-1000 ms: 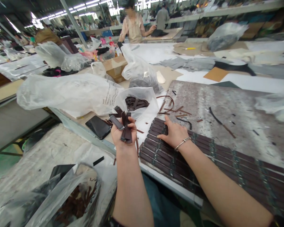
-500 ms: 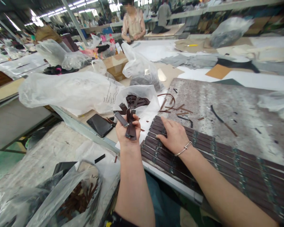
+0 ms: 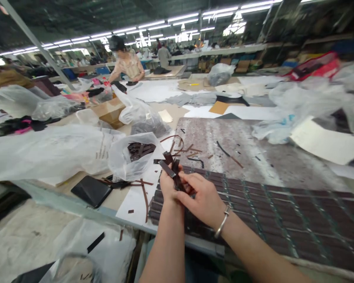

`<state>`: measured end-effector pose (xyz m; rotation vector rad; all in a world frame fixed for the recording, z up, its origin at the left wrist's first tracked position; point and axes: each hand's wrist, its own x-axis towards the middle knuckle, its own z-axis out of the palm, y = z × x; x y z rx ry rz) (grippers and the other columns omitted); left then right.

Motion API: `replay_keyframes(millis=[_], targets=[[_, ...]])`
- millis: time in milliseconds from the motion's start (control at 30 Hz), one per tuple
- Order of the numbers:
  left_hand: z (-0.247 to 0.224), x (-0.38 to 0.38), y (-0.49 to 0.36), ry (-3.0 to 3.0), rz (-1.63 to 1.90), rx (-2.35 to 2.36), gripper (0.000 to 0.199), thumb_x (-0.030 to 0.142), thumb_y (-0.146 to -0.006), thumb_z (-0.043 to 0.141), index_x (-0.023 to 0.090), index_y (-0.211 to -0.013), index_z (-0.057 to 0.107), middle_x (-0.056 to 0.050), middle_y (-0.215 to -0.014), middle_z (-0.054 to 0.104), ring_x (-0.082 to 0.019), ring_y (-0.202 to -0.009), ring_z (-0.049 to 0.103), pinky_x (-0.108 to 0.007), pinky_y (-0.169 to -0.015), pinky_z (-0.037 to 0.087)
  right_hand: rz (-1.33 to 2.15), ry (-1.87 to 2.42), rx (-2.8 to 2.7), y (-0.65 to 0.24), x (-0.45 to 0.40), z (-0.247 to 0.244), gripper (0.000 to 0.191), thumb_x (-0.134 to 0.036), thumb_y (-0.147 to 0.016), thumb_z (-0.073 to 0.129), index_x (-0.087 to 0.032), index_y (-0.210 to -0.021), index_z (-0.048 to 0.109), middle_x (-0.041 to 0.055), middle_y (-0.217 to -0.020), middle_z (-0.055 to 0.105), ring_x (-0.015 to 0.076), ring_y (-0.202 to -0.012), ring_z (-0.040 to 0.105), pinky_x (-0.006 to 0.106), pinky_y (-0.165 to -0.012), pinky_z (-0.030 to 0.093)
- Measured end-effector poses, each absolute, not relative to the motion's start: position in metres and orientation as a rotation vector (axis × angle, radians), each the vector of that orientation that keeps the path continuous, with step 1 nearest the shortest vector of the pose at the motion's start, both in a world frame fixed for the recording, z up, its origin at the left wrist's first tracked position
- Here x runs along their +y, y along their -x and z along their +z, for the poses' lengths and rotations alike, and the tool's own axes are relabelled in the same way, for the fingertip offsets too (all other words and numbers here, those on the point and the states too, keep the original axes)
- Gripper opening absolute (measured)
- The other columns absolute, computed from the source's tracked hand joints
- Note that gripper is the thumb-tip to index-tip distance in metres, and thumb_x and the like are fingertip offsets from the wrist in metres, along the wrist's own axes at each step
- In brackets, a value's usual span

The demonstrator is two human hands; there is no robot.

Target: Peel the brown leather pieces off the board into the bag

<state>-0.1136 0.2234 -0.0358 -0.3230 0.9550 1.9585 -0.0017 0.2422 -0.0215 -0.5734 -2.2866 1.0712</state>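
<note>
My left hand point(image 3: 167, 184) is closed round a bundle of short dark brown strips point(image 3: 168, 169), palm up, their ends fanning out above the fingers. My right hand point(image 3: 202, 196) has come against the bundle, thumb and fingers pinched at its lower end; the fingertips are partly hidden. Beneath and to the right of both hands lie rows of dark brown strips point(image 3: 253, 208), laid side by side and crossed by greenish bands. Just beyond my left hand, an open plastic bag point(image 3: 120, 161) contains more dark brown pieces point(image 3: 140, 150).
A black phone point(image 3: 91, 191) lies left of my hands. Thin brown scraps point(image 3: 191, 149) are scattered over the worn grey board point(image 3: 262, 149). Clear plastic bags point(image 3: 295, 102) pile up at the right. Across the table a person point(image 3: 126, 65) stands working.
My right hand has left the laid-out strips and moved left to the bundle in my left hand. The view has swung to the right and up.
</note>
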Motion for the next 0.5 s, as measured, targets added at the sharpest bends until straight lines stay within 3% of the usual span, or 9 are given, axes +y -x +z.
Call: replay_keyframes(millis=[133,367,500], targets=[[-0.044,0.241,0.096,0.281,2.039,0.892,0.009,0.021,-0.072,0.052,0.015,-0.067,0.050,-0.001,-0.055,0.053,-0.006,-0.040,0.044,-0.015,-0.037,0.032,1.066,0.678,-2.259,-0.012,0.256,-0.028,0.026,-0.033,-0.076,0.063,-0.022,-0.099,0.066,0.0029,-0.091,0.062,0.0128,-0.075,0.056,0.024,-0.070,0.047],[-0.053,0.265,0.072,0.374,2.067,0.794,0.003,0.015,-0.070,0.051,0.013,-0.071,0.051,-0.001,-0.058,0.050,-0.008,-0.047,0.049,-0.013,-0.038,0.033,1.080,0.862,-2.118,-0.043,0.273,-0.032,0.007,-0.026,-0.074,0.063,-0.022,-0.077,0.068,-0.0004,-0.078,0.064,0.0134,-0.075,0.057,0.024,-0.070,0.044],[-0.054,0.274,0.059,0.396,1.969,0.787,0.007,0.018,-0.072,0.048,0.012,-0.068,0.051,-0.001,-0.055,0.049,-0.007,-0.044,0.046,-0.014,-0.037,0.031,1.320,0.855,-1.965,-0.055,0.278,-0.038,0.015,-0.030,-0.072,0.064,-0.020,-0.082,0.065,-0.0003,-0.081,0.064,0.0129,-0.073,0.057,0.024,-0.068,0.045]])
